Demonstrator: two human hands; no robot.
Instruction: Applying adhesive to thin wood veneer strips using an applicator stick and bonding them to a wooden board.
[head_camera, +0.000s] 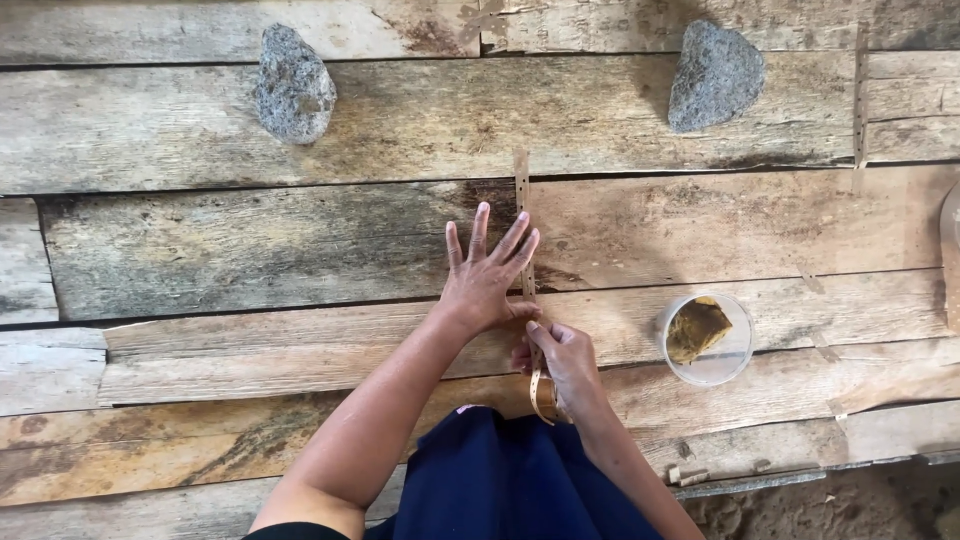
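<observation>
The thin perforated strip (521, 190) already lies in a straight line up the weathered planks (250, 250), its far end reaching the gap below the two grey stones (293, 85) (714, 76), so I judge the upper stretch laid and flattened; the near stretch is not down yet, since it curls off the wood in a loop by my lap. My left hand (485, 275) is wide open, fingers spread and palm flat on the board, its edge lying on or just beside the strip, pinning it down. My right hand (562, 362) sits just behind it, touching the left thumb, fingers curled shut on the strip's loose end, which loops below my wrist over my dark blue clothing (500, 470). To the right, apart from both hands, stands a clear plastic cup (716, 368) with a brownish lump in it, and another narrow strip (861, 95) lies along the boards at the far right
</observation>
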